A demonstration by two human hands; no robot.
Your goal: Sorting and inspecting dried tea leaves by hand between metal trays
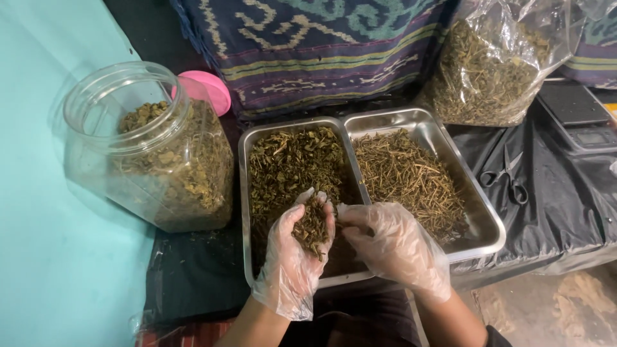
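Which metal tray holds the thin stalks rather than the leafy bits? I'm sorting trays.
The right-hand tray: pale, straw-like stems fill it, while the left-hand tray holds darker crumbled leaves.

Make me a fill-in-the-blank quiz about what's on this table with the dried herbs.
1. The left hand cups a pile of dried ____.
2. Both hands wear clear plastic ____.
3. The right metal tray holds mostly dry ____.
4. The black scissors lie to the ____ of the trays.

Missing words: leaves; gloves; stems; right
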